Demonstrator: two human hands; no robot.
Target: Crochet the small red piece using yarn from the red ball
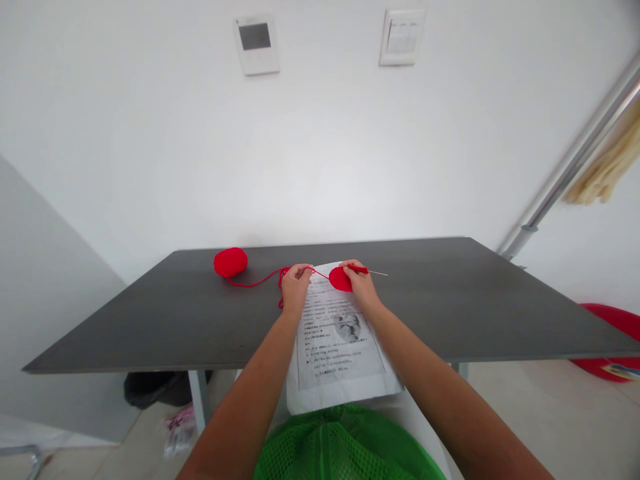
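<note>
A ball of red yarn (231, 261) lies on the dark grey table (450, 300) at the back left. A red strand (255, 282) runs from it to my left hand (296, 283), which pinches the yarn. My right hand (361, 283) holds a crochet hook (367, 271) with a red handle and a thin metal tip pointing right. A small flat red crocheted piece (340, 279) sits between the two hands, against my right hand. Both hands rest over a printed instruction sheet (336, 347).
The sheet hangs over the table's near edge above a green mesh item (345, 443). A black bag (155, 388) and a pink packet (180, 423) lie on the floor under the table. A metal pole (575, 160) leans at the right; a red object (613, 333) sits beyond the table's right end.
</note>
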